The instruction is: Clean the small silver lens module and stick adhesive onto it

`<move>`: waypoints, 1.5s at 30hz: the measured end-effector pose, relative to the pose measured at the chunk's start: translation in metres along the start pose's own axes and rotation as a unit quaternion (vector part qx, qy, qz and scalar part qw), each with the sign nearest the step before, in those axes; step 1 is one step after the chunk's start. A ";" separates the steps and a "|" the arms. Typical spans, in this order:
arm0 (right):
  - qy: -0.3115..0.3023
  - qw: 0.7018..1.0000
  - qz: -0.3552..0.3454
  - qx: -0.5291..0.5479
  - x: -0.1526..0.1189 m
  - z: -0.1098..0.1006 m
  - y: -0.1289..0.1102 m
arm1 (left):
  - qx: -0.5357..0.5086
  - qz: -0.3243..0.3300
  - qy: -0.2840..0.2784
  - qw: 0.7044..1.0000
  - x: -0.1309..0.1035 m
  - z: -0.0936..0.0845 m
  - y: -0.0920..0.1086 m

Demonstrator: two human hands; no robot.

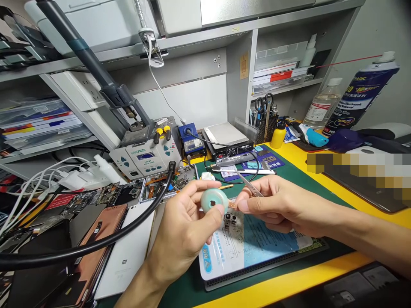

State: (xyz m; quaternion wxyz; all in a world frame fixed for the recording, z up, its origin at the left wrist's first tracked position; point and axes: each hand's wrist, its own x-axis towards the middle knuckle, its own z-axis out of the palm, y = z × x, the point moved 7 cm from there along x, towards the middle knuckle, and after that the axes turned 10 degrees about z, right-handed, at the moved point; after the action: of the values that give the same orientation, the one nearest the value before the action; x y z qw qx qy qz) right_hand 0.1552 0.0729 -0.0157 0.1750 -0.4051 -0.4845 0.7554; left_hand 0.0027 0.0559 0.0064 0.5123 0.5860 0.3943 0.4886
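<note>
Between its thumb and fingers my left hand [192, 218] holds a round, pale green spool [210, 197] with a small dark hole at its centre. From the spool's right side a short copper-coloured braid [232, 205] reaches my right hand [268, 203], whose thumb and fingers pinch its end. Metal tweezers [252, 186] also sit in my right hand, their tips pointing up and left. Below the hands, a small camera module [230, 219] rests on a white and blue printed pad [257, 244].
Left of the hands, a thick black hose [128, 235] arches over a white phone back [125, 256] and circuit boards. Behind stand a soldering station [146, 158], a blue device [192, 139] and a yellow bottle [278, 136]. A dark spray can [361, 96] stands at right.
</note>
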 end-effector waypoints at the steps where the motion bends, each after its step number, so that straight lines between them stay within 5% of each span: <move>1: 0.002 1.000 0.000 -0.002 0.000 0.000 0.000 | -0.002 0.002 0.000 1.000 0.000 0.000 0.000; 9: 0.007 1.000 -0.001 -0.009 0.000 0.001 0.001 | 0.002 0.012 -0.004 1.000 0.000 -0.001 -0.001; 13: 0.043 0.998 -0.018 0.034 0.001 -0.018 -0.006 | 0.030 0.035 0.006 0.999 0.001 -0.005 0.002; 21: 0.097 0.983 -0.148 0.048 0.005 -0.051 -0.033 | 0.045 0.094 0.048 0.993 0.015 -0.033 0.006; 24: 0.183 0.958 -0.222 -0.002 0.000 -0.063 -0.041 | 0.012 0.117 0.083 0.990 0.012 -0.049 0.013; 27: 0.244 0.926 -0.263 -0.113 -0.004 -0.066 -0.046 | -0.001 0.088 0.101 0.991 0.000 -0.060 0.018; 38: 0.288 0.855 -0.310 -0.300 -0.012 -0.049 -0.047 | 0.027 0.025 0.128 0.991 -0.064 -0.061 0.021; 45: 0.285 0.830 -0.304 -0.371 -0.022 -0.031 -0.047 | -0.006 0.027 0.170 0.985 -0.094 -0.085 0.008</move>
State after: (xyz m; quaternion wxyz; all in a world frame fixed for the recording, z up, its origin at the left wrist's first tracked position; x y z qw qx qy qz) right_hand 0.1869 0.0988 0.0290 0.3624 -0.4695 -0.7555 0.2785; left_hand -0.1001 -0.0173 -0.0022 0.4281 0.5012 0.4569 0.5973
